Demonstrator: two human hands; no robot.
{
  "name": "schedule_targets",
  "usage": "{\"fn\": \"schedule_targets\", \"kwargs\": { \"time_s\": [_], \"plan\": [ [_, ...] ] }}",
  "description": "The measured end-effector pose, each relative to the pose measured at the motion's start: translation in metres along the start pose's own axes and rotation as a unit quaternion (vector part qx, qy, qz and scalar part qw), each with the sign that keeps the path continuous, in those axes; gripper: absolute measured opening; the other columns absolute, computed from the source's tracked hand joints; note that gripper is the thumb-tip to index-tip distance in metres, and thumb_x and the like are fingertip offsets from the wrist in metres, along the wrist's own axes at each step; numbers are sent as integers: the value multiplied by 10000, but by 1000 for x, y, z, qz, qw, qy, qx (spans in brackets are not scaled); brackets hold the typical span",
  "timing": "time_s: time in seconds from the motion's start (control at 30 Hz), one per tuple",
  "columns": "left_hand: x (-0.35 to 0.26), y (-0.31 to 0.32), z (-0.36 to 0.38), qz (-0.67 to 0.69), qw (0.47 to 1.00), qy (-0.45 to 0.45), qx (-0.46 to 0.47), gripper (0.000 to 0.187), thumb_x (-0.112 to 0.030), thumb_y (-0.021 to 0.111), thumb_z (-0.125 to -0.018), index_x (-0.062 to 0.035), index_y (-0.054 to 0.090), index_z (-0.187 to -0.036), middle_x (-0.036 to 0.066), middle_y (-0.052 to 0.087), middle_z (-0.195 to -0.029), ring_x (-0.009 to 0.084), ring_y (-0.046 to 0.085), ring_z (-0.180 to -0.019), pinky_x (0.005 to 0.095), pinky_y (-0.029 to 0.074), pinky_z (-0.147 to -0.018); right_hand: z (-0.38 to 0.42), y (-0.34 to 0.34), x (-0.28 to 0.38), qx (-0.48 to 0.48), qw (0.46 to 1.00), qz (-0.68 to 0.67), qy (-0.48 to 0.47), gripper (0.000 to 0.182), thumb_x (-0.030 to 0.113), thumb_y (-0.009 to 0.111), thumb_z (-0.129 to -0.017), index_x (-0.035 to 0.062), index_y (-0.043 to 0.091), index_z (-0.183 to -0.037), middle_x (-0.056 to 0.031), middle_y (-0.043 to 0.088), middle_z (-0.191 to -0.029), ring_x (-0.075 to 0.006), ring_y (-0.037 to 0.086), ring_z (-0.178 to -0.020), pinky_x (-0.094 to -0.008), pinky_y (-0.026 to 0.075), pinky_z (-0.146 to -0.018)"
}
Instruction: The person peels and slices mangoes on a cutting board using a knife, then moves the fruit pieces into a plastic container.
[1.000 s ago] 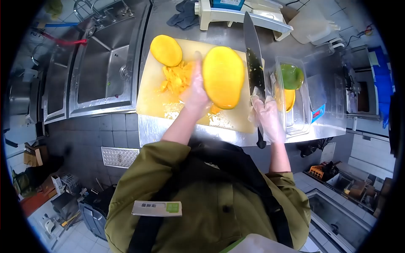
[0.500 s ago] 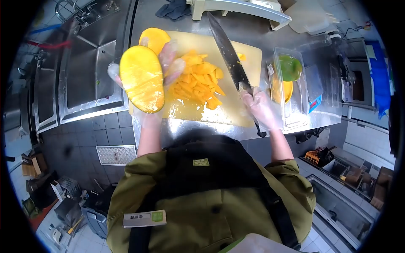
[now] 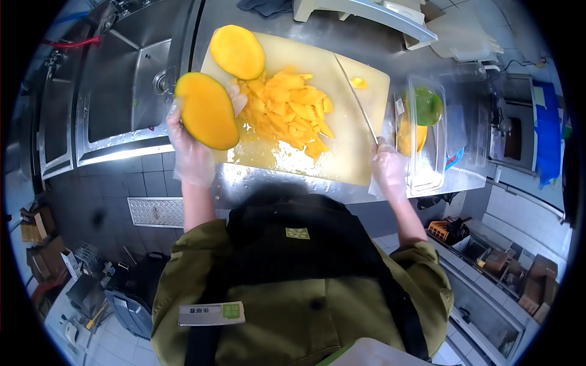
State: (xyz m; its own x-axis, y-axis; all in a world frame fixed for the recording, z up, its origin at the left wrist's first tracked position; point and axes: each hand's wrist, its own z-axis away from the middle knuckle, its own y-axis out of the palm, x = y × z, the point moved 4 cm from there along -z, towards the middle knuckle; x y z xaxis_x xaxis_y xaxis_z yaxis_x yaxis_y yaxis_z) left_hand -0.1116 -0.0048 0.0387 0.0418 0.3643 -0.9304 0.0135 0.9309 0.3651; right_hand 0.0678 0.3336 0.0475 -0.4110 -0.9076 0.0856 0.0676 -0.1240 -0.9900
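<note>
My gloved left hand is closed round a mango half, its flat yellow cut face up and a green rim of skin along the edge. It is held over the left edge of a pale cutting board. A second mango half lies cut face up at the board's upper left. Mango slices are heaped in the middle. My gloved right hand grips a knife by its handle, at the board's right side. The blade appears nearly edge-on, pointing away; a small mango scrap lies beside it.
A clear plastic container holding a green-skinned mango and yellow fruit stands right of the board. Steel sinks are on the left. A dark cloth and a pale rack sit at the counter's back.
The knife has turned from showing its broad side to nearly edge-on. The mango half in my left hand has tilted, and its face looks less glossy. The second half shows more fully. The view has shifted.
</note>
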Motion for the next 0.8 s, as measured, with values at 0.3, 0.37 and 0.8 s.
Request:
{"fn": "schedule_targets", "kwargs": {
  "time_s": [0.3, 0.37, 0.8],
  "plan": [
    [30, -30, -27, -584, 764, 253, -109, 222, -161, 623, -850, -47, 690, -1029, 163, 651, -1088, 278, 637, -947, 364, 506, -846, -28, -15, 15, 23, 997, -57, -51, 197, 196, 538, -910, 44, 608, -1014, -222, 641, -759, -364, 657, -717, -458, 531, -647],
    [15, 17, -25, -538, 785, 305, -42, 184, -79, 677, -809, -66, 713, -989, 182, 663, -1027, 287, 640, -927, 366, 516, -800, -30, -12, 13, 37, 978, -177, -103, 213, 212, 501, -930, 34, 606, -977, -196, 616, -705, -340, 618, -621, -399, 505, -593],
    [63, 106, -38, -411, 868, 70, 269, 139, -21, 690, -798, 35, 577, -740, 117, 595, -757, 234, 573, -685, 319, 461, -632, -11, 17, 64, 294, 657, -672, 173, 394, 360, 494, -958, -21, 569, -1021, -10, 501, -699, -90, 453, -540, -250, 359, -500]
  ]
}}
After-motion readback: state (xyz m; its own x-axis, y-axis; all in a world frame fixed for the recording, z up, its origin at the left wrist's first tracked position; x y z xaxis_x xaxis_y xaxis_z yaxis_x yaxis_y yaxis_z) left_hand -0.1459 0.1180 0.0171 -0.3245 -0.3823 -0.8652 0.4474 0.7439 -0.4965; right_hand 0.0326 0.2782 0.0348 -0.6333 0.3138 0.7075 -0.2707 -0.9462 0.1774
